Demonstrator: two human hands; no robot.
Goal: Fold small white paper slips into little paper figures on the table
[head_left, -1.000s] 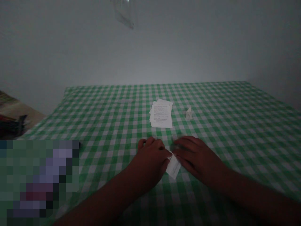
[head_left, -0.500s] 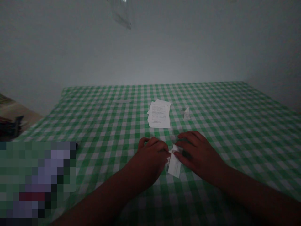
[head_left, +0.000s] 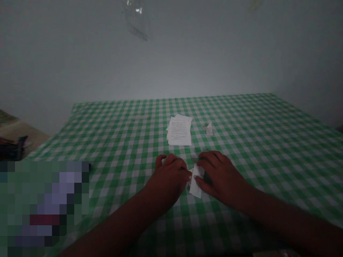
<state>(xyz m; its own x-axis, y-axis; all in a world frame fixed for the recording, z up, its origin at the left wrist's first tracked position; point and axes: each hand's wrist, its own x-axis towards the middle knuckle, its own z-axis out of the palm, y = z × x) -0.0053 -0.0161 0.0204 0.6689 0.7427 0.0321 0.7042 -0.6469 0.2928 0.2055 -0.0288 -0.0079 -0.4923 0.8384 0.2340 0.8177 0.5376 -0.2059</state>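
**Scene:** A paper slip (head_left: 195,182) is handled by a person at a table (head_left: 254,142) spread with a green-and-white gingham cloth, in dim light.

**Left hand:** The left hand (head_left: 170,175) is held low over the cloth with its fingers curled, and its fingertips (head_left: 186,172) are brought against the slip's left edge. Whether the slip is gripped cannot be told.

**Right hand:** The right hand (head_left: 221,176) is placed on the other side of the slip, with its fingers arched over the upper end and its thumb (head_left: 197,181) laid on the paper. No firm pinch can be confirmed from this view.

**Slip:** The white slip is lying on the cloth between both hands, its long side pointing roughly toward the wearer. Its upper part is partly hidden by the fingers.

**Beyond the hands:** A stack of printed sheets (head_left: 179,130) is lying on the cloth just ahead of the hands, slightly fanned at the edges. A small folded scrap (head_left: 209,129) is standing to its right, well apart from the hands.

**Surroundings:** A pale wall (head_left: 80,64) is seen behind the table, and clear plastic film (head_left: 135,18) is hanging at the top of the view. A pixelated patch (head_left: 43,207) is covering the lower left, its contents hidden.
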